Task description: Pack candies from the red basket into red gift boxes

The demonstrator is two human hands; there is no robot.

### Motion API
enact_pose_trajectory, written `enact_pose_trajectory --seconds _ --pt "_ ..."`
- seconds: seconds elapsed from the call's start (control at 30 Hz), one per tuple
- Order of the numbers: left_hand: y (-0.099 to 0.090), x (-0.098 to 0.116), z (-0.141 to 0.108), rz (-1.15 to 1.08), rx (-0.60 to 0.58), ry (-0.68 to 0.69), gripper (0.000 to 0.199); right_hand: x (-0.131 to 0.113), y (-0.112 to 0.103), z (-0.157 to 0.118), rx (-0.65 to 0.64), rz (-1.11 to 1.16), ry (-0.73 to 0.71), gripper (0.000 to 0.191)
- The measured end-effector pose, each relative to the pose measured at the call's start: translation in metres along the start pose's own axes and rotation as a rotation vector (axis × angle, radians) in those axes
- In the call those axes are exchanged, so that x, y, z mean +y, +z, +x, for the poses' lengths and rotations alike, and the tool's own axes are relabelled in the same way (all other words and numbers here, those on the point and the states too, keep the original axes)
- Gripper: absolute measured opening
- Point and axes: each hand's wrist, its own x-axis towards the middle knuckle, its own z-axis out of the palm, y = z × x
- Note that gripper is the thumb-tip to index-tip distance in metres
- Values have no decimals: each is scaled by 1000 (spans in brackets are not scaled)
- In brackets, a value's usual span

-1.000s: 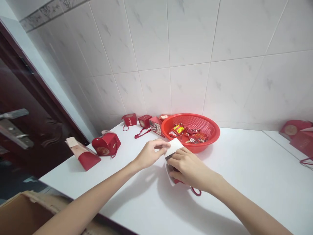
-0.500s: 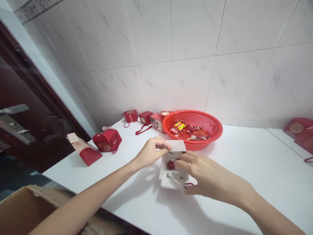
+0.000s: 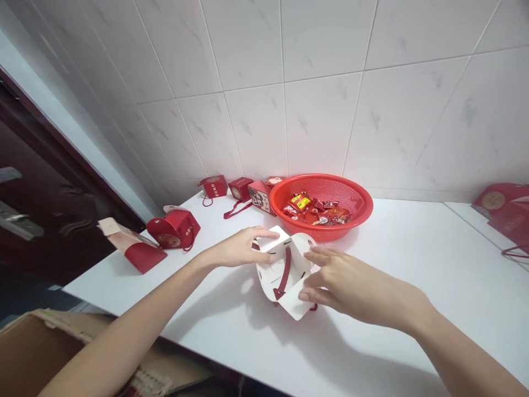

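Observation:
A small paper gift box (image 3: 270, 277) stands on the white table with its flaps spread, its white inside facing up at me. A dark red strap (image 3: 285, 271) lies inside it. My left hand (image 3: 242, 248) grips the box's far left wall, thumb inside and fingers along the flap. On the other side, my right hand (image 3: 336, 275) pinches the right-hand wall and near flap between thumb and fingers. Just behind the box sits a red plastic basket (image 3: 363, 212) holding several wrapped candies (image 3: 320, 212).
Several red gift boxes stand along the tiled wall, among them a dark red box (image 3: 240, 189). At left are a heart-sided red box (image 3: 173, 227) and a pink-and-red box (image 3: 138, 251). More red boxes (image 3: 502, 201) lie far right. A cardboard carton (image 3: 53, 336) sits below the table's near edge.
The box has turned and tipped so its inside now faces me, with its flaps spread apart. Both hands have shifted with it, and the view has tilted slightly.

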Motion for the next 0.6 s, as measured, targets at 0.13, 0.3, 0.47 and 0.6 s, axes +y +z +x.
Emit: enact_pose_trajectory --seconds 0.13,0.3,0.47,0.6 --pt "-7 -7 -8 169 -198 43 97 0 -3 4 -140 72 67 40" --pt "-2 -15 -9 245 -238 71 110 0 -2 1 -175 138 148 11" --pt "7 -16 2 34 -325 146 110 4 -1 -7 -206 168 137 7" --pt "17 -20 12 -195 -407 111 114 9 -8 -8 -288 207 169 10"
